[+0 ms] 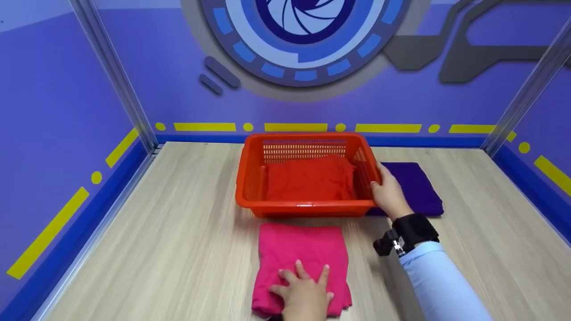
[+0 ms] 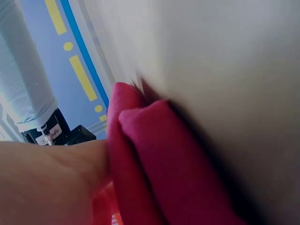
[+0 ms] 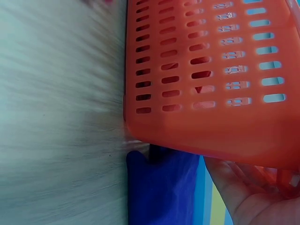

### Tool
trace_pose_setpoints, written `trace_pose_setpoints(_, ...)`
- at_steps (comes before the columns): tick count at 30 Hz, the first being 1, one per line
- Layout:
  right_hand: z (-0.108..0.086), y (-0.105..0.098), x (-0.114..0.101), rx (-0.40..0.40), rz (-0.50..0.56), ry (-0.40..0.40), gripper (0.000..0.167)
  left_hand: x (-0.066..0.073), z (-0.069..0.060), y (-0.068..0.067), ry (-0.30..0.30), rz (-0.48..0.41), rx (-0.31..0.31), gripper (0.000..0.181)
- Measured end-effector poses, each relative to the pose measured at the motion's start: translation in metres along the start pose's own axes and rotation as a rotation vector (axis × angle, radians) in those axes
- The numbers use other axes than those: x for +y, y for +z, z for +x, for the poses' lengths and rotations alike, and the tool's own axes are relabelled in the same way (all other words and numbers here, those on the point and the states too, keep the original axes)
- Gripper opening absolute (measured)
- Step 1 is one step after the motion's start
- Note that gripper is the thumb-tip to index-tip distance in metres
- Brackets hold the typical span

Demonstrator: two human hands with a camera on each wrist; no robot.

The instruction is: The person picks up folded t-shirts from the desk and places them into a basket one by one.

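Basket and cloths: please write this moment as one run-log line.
left grip: spread on pink cloth; right grip: holds right rim of orange basket; red cloth: in basket; purple cloth: at basket's right

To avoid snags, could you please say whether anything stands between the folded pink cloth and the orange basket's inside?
Only the orange basket's near wall does; nothing else visible lies between it and the folded pink cloth.

I am counting three cloths: one pink cloth [image 1: 301,247], one red cloth [image 1: 308,178], one purple cloth [image 1: 412,187]. I am recording one basket [image 1: 308,203], one table [image 1: 178,245], three walls [image 1: 147,76] and two posts [image 1: 111,67]. Of hands I am tallying two, both mine: one left hand [image 1: 307,296], one right hand [image 1: 390,194].
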State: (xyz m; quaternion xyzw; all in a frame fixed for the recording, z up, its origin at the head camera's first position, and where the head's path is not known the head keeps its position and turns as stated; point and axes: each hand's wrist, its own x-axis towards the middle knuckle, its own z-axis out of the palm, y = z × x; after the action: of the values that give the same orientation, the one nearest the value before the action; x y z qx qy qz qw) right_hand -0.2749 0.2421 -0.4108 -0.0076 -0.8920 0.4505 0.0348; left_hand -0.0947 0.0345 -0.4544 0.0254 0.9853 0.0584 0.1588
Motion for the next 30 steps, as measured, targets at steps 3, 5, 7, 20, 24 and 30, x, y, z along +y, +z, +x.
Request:
trace_pose_setpoints(3, 0.000, 0.000, 0.000, 0.002, -0.006, -0.001, 0.063, 0.011, 0.002, 0.001, -0.003, 0.025, 0.024, 0.055)
trace_pose_setpoints(5, -0.001, 0.000, 0.000, 0.001, -0.006, -0.001, 0.063, 0.017, 0.004, 0.002, -0.007, 0.043, 0.041, 0.055)
trace_pose_setpoints(7, -0.001, 0.000, 0.001, 0.000, -0.006, -0.002, 0.063, 0.024, 0.005, 0.003, -0.014, 0.056, 0.063, 0.055)
trace_pose_setpoints(20, 0.000, 0.001, 0.002, 0.003, 0.012, -0.014, 0.064, 0.031, 0.008, -0.004, -0.007, 0.073, 0.064, 0.056)
trace_pose_setpoints(24, 0.000, 0.001, 0.002, 0.003, 0.036, -0.006, 0.065, 0.020, 0.007, -0.015, 0.046, 0.067, 0.033, 0.055)
trace_pose_setpoints(30, 0.000, -0.002, 0.004, -0.016, 0.124, 0.014, 0.066, -0.010, 0.005, -0.024, 0.134, 0.009, 0.167, 0.053)
